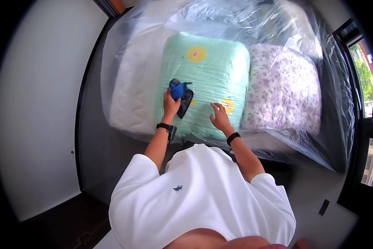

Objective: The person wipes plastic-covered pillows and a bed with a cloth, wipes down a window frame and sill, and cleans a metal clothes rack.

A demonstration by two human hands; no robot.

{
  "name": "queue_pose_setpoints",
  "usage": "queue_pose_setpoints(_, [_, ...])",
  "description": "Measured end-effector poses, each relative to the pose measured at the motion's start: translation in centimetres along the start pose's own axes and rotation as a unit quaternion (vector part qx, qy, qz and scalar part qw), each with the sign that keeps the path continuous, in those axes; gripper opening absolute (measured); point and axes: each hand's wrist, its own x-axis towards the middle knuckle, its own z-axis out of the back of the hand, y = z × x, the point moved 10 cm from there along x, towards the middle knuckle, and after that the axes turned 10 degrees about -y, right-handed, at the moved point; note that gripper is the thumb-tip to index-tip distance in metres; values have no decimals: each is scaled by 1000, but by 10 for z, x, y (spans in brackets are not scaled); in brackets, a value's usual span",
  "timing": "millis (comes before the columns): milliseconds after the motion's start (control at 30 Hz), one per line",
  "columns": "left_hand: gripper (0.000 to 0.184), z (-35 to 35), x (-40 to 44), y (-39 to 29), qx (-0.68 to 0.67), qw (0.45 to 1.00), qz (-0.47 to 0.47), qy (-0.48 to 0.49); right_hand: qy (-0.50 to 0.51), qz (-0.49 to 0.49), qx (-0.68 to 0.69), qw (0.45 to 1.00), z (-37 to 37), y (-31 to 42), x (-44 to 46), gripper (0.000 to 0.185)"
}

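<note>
My left hand (171, 106) is closed around a blue and black folded fabric item (179, 92), whose exact kind I cannot make out. A dark flap of it hangs to the right of my fingers. Beneath both hands lies a mint-green bundle with yellow flowers (211, 70), which looks like bedding, under clear plastic sheeting (153, 20). My right hand (221, 117) is over the lower right part of this bundle, near a yellow flower, with its fingers apart and nothing in them. Whether its fingertips touch the plastic is unclear.
Right of the green bundle sits a purple floral bundle (284, 89) under the same plastic. A white mattress (132, 79) lies below them. A pale wall or door panel (41, 103) stands at left, and a window (363, 74) at right. A small dark strip (324, 207) lies on the floor.
</note>
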Motion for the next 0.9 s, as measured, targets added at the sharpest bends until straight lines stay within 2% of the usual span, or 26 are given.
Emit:
queue_pose_setpoints(33, [65, 13, 14, 8, 15, 999, 3, -38, 0, 0, 0, 1000, 0, -7, 0, 65])
queue_pose_setpoints(100, [63, 18, 43, 10, 27, 998, -39, -44, 80, 7, -23, 997, -10, -18, 1, 60])
queue_pose_setpoints(133, [64, 16, 42, 15, 28, 999, -5, -29, 86, 7, -13, 996, -12, -20, 0, 61])
queue_pose_setpoints(167, [64, 16, 43, 11, 26, 999, -10, -28, 81, 6, -14, 997, -12, -22, 1, 61])
queue_pose_setpoints(233, [67, -32, 26, 30, -63, 973, 80, 209, 107, -21, -6, 994, -26, -30, -6, 64])
queue_pose_setpoints(300, [71, -49, 7, 32, -17, 978, 23, 206, 92, -24, -4, 995, -25, -29, -8, 69])
queue_pose_setpoints(367, [73, -47, -16, -6, -3, 978, -55, 203, 146, -27, -31, 988, -36, -35, -14, 72])
queue_pose_setpoints(467, [72, -67, -47, -38, -36, 958, -87, 272, 172, -34, -29, 984, -45, -48, -15, 75])
queue_pose_setpoints(533, [72, -87, -73, -72, -28, 914, -224, 336, 198, -20, -38, 979, -49, -53, -13, 75])
queue_pose_setpoints(567, [72, -95, -73, -78, -34, 914, -225, 337, 198, -24, -43, 979, -48, -56, -14, 75])
queue_pose_setpoints(633, [73, -120, -71, -104, -25, 870, -326, 369, 262, -61, -36, 962, -53, -62, -13, 73])
queue_pose_setpoints(700, [74, -140, -50, -115, -42, 876, -313, 364, 266, -67, -43, 961, -51, -63, -11, 72])
queue_pose_setpoints(767, [75, -150, -25, -126, -45, 888, -313, 332, 226, 8, -69, 972, -50, -53, -6, 71])
queue_pose_setpoints(900, [70, -145, 16, -128, -28, 916, -309, 254, 197, 15, -42, 979, -61, -64, -8, 70])
